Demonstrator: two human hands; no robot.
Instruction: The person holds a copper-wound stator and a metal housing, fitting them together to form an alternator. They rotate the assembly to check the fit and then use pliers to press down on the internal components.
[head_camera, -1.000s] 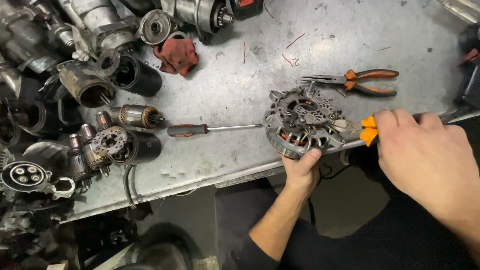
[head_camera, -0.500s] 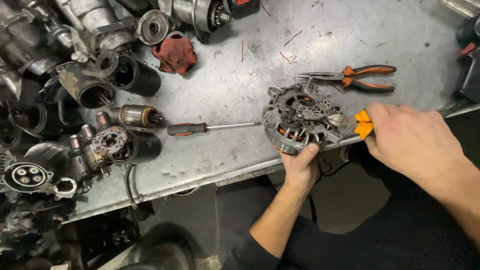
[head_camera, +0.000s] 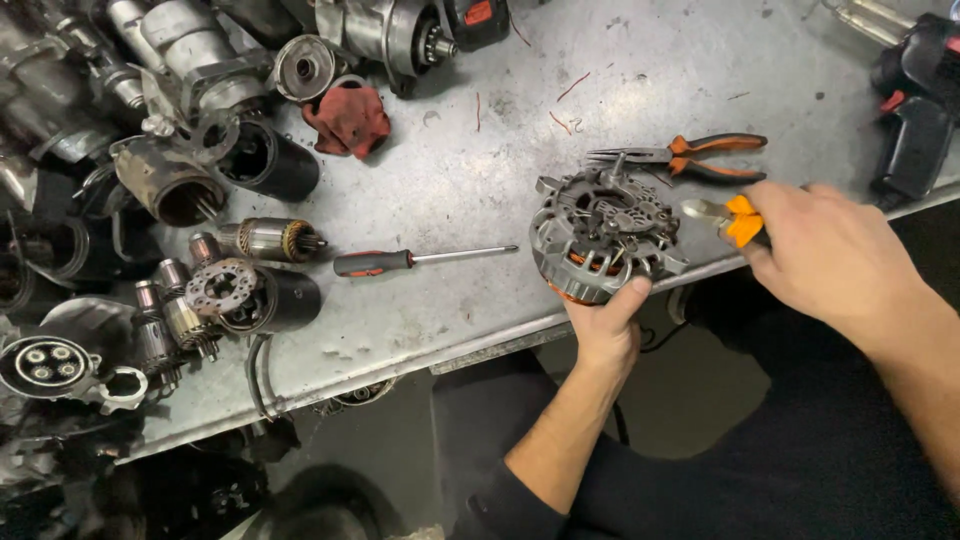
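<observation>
My left hand (head_camera: 605, 325) grips a round grey alternator housing (head_camera: 600, 235) with copper windings showing, holding it at the front edge of the metal bench (head_camera: 470, 170). My right hand (head_camera: 830, 255) holds a small cutter with orange handles (head_camera: 730, 218), its metal jaws pointing at the housing's right side. A screwdriver with a black and red handle (head_camera: 410, 260) lies on the bench left of the housing. Long-nose pliers with orange and black handles (head_camera: 690, 155) lie just behind it.
Starter motors, armatures and housings (head_camera: 200, 180) crowd the bench's left side and back. A red rag (head_camera: 347, 118) lies near them. A black power tool (head_camera: 915, 110) sits at the right edge. Bits of red wire are scattered on the bench.
My right hand has brought the orange-handled cutter closer to the housing's right side. My left hand has tilted and shifted the housing slightly.
</observation>
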